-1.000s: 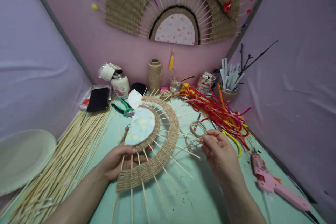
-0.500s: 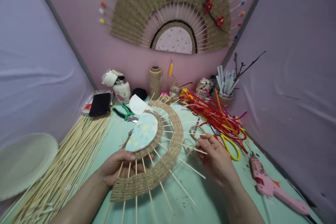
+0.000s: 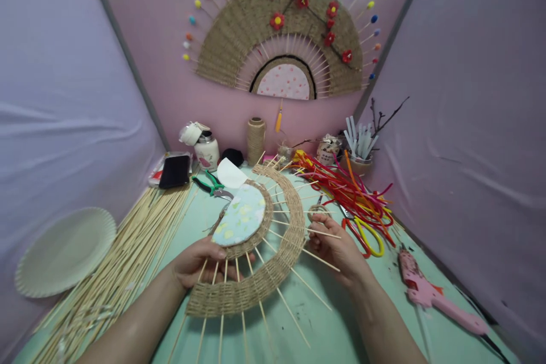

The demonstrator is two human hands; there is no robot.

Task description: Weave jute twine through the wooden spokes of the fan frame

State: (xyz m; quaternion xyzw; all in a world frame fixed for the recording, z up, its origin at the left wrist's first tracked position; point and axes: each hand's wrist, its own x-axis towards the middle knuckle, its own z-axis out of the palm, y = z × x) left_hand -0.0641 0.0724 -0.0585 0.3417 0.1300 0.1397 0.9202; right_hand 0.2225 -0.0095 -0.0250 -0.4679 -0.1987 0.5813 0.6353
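Note:
My left hand (image 3: 209, 264) holds a half-made woven fan (image 3: 294, 210) near its lower left, thumb on the centre and the other fingers partly hidden behind the sticks. The fan has a pale blue patterned half-circle (image 3: 241, 216) with a twine rim, and a curved band of jute weaving across thin radiating sticks. At the band's right outer edge, my right hand (image 3: 335, 247) is closed, fingers pinched around jute twine among the stick ends. A small twine coil (image 3: 318, 210) shows just above its fingers. The exact grip is partly hidden.
Thin sticks (image 3: 128, 244) and a scalloped white plate (image 3: 66, 253) lie left. Green-handled pliers (image 3: 211, 183) and a twine spool (image 3: 256, 139) are behind. Coloured pipe cleaners (image 3: 350, 187), scissors (image 3: 371, 237) and a pink glue gun (image 3: 430, 293) lie right. A finished fan (image 3: 230, 28) hangs behind.
The view has tilted up, showing more of the hanging fan. My right hand has moved left, closer to the woven band. My left hand keeps its hold on the fan.

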